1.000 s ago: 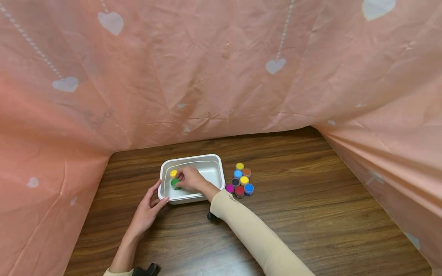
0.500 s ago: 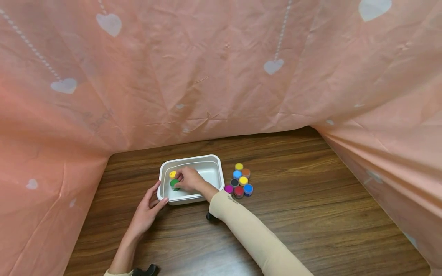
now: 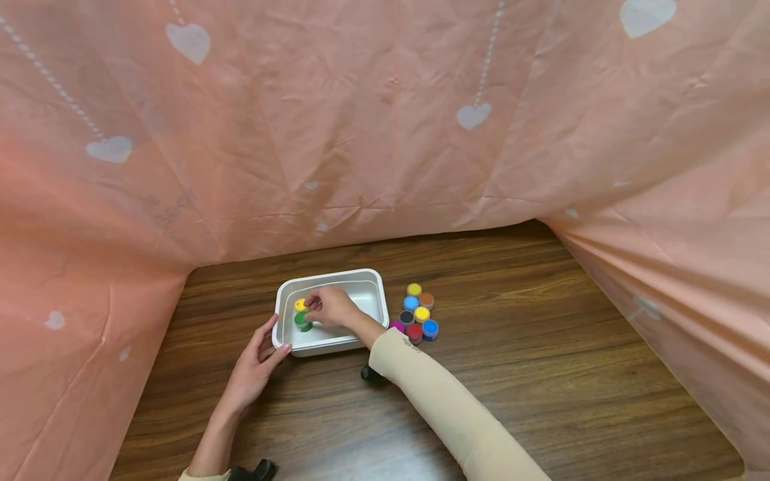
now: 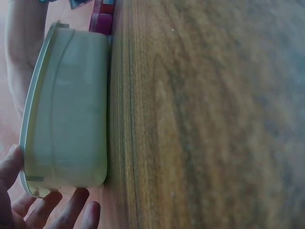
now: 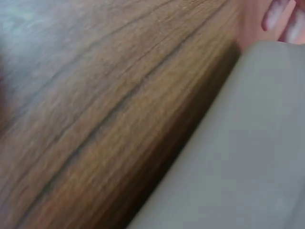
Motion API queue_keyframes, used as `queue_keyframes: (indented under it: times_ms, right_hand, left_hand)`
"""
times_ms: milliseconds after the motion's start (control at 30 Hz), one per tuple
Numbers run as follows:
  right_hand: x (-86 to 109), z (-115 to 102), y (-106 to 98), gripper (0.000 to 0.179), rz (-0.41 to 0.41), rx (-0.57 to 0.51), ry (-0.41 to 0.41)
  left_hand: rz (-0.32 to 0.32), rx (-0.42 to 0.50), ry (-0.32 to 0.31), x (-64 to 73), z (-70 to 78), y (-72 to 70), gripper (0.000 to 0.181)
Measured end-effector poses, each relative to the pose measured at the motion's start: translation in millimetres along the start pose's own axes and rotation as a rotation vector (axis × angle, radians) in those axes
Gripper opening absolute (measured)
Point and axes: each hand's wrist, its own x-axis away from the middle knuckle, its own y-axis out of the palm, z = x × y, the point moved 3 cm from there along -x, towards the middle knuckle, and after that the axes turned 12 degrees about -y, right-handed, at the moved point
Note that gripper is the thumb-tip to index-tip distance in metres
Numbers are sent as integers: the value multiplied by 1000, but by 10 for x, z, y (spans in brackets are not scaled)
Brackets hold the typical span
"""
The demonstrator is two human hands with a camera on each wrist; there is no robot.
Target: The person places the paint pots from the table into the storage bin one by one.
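A pink cloth printed with white hearts hangs behind the bench and down both its sides. The bench is brown wood grain, with a pale shine near its front edge. A beige sleeve slants in from the front right; the right forearm crosses the near right part of the white tray, hiding some of its rim. The tray lies flat, left of centre.

The left hand holds the tray's near left corner, thumb on the rim and fingers spread along the end wall. The right hand is inside the tray, fingers bent and thumb at the green jar; whether it pinches the jar, I cannot tell. It covers the middle of the tray floor.

The green jar stands upright in the tray's left part, with a yellow jar just behind it. Right of the tray, eight jars bunch together: two more yellow, a brown, a light blue, a black, a darker blue, a red and a purple, the last partly hidden by the sleeve.
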Motion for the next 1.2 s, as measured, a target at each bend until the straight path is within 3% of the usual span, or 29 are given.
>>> queue_keyframes:
  times_ms: [300,767,967,1200]
  right_hand:
    - [283,-94,-344,22,52,-77,-103]
    - [1027,51,-921,20,120,-212,-95]
    - [1367,213,-1116,23,187,-238,-75]
    - [1738,468,-1215,28,225,-272,39]
  left_hand:
    - [2,-26,5,-29,25,-6,74]
    - [-11,-45,-21,-17,21,-29,74]
    - [-9,-41,-9,-30,30,-30,74]
    - [-8,-40,-18,-7,16,-30,74]
